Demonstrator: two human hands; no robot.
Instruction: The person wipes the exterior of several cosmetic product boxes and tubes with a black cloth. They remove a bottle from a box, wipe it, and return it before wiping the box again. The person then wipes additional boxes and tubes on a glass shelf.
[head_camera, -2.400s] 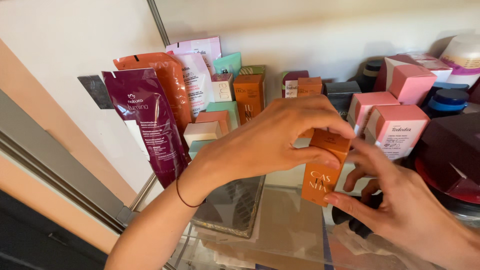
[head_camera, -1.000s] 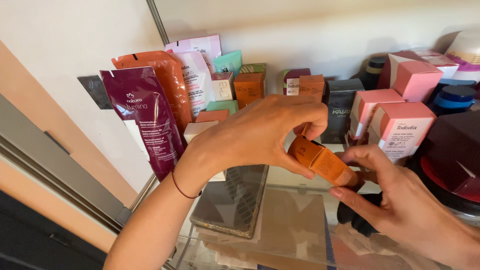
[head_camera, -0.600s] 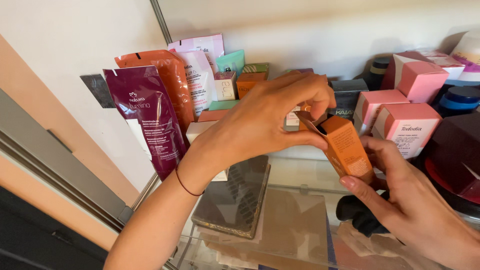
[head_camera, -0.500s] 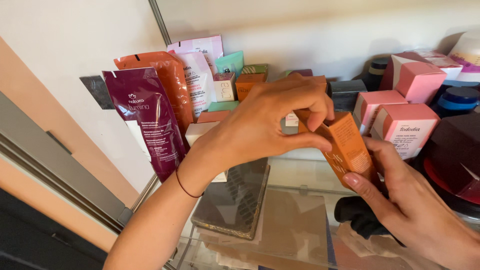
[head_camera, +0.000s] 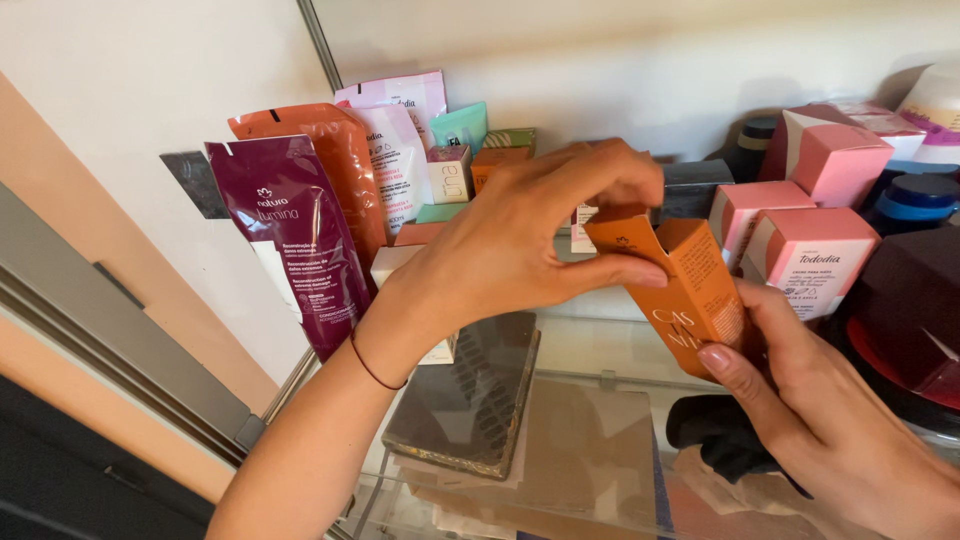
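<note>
An orange carton (head_camera: 695, 290) stands nearly upright above a glass shelf (head_camera: 600, 350), tilted a little to the left. My right hand (head_camera: 810, 420) holds its lower part from below and the right. My left hand (head_camera: 530, 240) reaches over from the left, with thumb and fingers pinching the carton's open top flap. A thin dark band circles my left wrist.
Leaning against the left wall are a dark purple pouch (head_camera: 290, 235) and an orange pouch (head_camera: 330, 170), with paler pouches behind. Small boxes crowd the back. Pink boxes (head_camera: 810, 250) and dark blue jars (head_camera: 915, 200) stand at the right. A dark flat case (head_camera: 470, 400) lies on the shelf.
The orange carton has been turned from lying slanted to nearly upright and lifted. My left hand has shifted to its top flap, which now stands open.
</note>
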